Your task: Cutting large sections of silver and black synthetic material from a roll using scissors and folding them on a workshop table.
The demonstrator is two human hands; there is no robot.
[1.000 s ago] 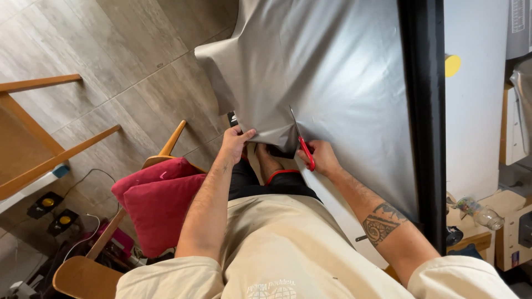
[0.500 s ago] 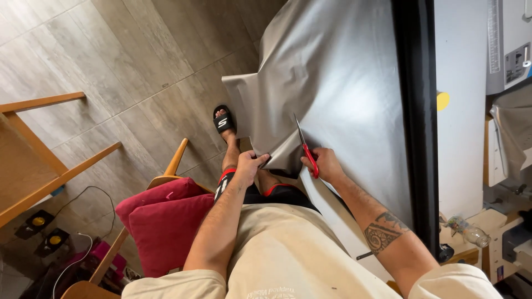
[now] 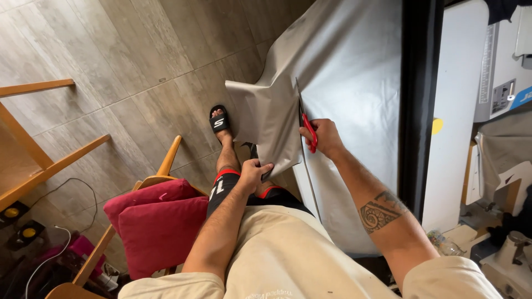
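A large sheet of silvery grey fabric (image 3: 343, 72) hangs off the table edge in front of me. My right hand (image 3: 324, 137) grips red-handled scissors (image 3: 306, 124), their blades pointing up into the fabric along a cut line. My left hand (image 3: 252, 174) pinches the lower edge of the loose cut flap (image 3: 266, 119), pulling it down toward my lap. My forearm with a tattoo (image 3: 379, 210) reaches across the fabric.
A wooden chair with red cushions (image 3: 158, 227) stands at my left, a wooden frame (image 3: 33, 149) beyond it. My foot in a black sandal (image 3: 220, 122) rests on the wood-look floor. A black table edge (image 3: 418, 99) and white tabletop (image 3: 457, 105) lie right; cables at lower left.
The scissors have travelled further up the fabric, lengthening the cut. My left hand has dropped lower with the flap, which now hangs wider to the left.
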